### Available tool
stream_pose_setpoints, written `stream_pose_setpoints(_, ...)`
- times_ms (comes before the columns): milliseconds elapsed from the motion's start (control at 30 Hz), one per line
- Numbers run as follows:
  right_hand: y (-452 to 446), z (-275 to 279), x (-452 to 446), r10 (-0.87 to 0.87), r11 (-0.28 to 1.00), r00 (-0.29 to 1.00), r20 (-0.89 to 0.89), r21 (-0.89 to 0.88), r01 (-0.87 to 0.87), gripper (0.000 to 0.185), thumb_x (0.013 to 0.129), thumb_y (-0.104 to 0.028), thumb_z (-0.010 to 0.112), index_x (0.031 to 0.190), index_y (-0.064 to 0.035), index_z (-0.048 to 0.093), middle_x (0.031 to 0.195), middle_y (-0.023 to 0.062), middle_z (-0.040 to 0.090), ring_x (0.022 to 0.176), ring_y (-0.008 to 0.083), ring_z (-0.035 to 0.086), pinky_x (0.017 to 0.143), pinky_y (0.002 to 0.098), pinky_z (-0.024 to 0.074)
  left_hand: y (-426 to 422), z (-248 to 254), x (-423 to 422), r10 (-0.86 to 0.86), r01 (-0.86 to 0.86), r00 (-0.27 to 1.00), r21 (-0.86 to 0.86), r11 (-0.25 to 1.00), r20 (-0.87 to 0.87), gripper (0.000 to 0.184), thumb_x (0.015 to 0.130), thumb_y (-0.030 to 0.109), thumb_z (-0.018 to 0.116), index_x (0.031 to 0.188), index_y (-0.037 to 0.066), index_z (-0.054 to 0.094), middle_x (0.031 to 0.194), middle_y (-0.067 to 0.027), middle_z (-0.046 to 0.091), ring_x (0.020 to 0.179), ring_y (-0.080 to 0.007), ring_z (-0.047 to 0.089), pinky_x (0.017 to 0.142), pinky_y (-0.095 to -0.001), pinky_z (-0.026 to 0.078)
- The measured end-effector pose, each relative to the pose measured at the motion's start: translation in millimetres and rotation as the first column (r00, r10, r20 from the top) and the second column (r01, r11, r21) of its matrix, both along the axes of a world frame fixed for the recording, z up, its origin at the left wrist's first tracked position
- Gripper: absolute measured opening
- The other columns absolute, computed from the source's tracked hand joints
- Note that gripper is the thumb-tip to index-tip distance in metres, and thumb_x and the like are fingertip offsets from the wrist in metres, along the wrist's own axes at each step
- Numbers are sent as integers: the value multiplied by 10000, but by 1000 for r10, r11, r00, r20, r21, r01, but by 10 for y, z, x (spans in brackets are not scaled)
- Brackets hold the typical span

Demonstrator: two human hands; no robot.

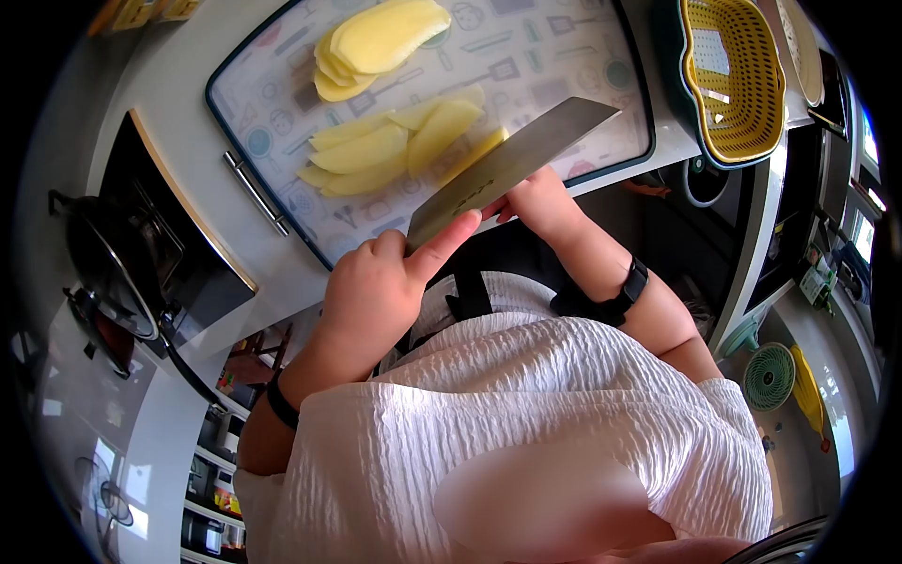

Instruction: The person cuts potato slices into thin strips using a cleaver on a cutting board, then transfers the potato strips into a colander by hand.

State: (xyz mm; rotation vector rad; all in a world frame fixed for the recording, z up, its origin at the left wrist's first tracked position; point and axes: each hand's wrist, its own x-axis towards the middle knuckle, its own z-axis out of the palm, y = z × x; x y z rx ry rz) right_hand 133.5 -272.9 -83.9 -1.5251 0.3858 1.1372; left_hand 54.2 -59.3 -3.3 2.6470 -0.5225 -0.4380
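A cleaver (pixel 526 155) is tilted above the near edge of the patterned cutting board (pixel 564 56), its broad blade pointing up and to the right. My left hand (pixel 376 287) is closed at the blade's left end, thumb stretched along the blade; the handle is hidden. My right hand (pixel 540 207) is at the blade's near edge with fingers curled in, partly behind the metal; what they grip is hidden. Just beyond the blade lie fanned potato slices (pixel 371 155), one slice (pixel 474 155) partly covered by the cleaver. Farther back is a stack of larger potato slices (pixel 390 38).
A yellow draining basket (pixel 738 85) in a dark green bowl stands right of the board. A black pan (pixel 113 254) is at the left beside a dark cooktop (pixel 178 216). A green round basket (pixel 769 376) and yellow object (pixel 808 395) sit at the lower right.
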Motion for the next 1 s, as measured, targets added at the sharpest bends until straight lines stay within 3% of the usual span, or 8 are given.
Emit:
stream_pose_setpoints(233,12,50,24,-7,1000,1000,-26,-9,7,408,975,-304,428,901,34,645,774,113,680,678,175,680,587,278,527,-71,-167,113,-25,25,1000,26,999,-15,744,857,76,557,1498,388,343,660,-92,451,521,-269,523,471,-393,465)
stream_pose_setpoints(533,-27,49,63,8,998,995,-96,62,-2,399,968,-290,382,1037,26,614,819,129,678,690,194,681,604,288,532,-78,-234,218,-21,23,999,45,999,-47,744,851,81,555,1495,387,345,672,-102,478,532,-279,548,489,-406,488)
stream_pose_setpoints(733,-3,22,55,-19,999,994,-107,46,24,422,977,-322,386,1039,26,616,818,136,678,693,193,680,603,284,525,-65,-265,131,73,-73,997,-96,993,-3,768,829,56,580,1493,370,357,676,-94,470,539,-285,539,491,-405,479)
stream_pose_setpoints(833,-13,21,59,-4,999,994,-109,46,9,427,968,-331,402,1009,31,624,816,141,683,690,192,684,601,283,526,-50,-111,90,77,-77,997,-88,993,-4,771,768,-38,627,1440,293,445,731,-82,518,617,-307,560,541,-426,477)
stream_pose_setpoints(1000,-37,-58,1,-5,999,1000,-13,53,6,437,949,-338,436,950,43,649,802,141,688,683,196,689,600,289,534,25,-12,-50,15,-13,999,-52,999,41,739,815,51,610,1465,348,420,695,-65,435,570,-260,527,501,-385,473)
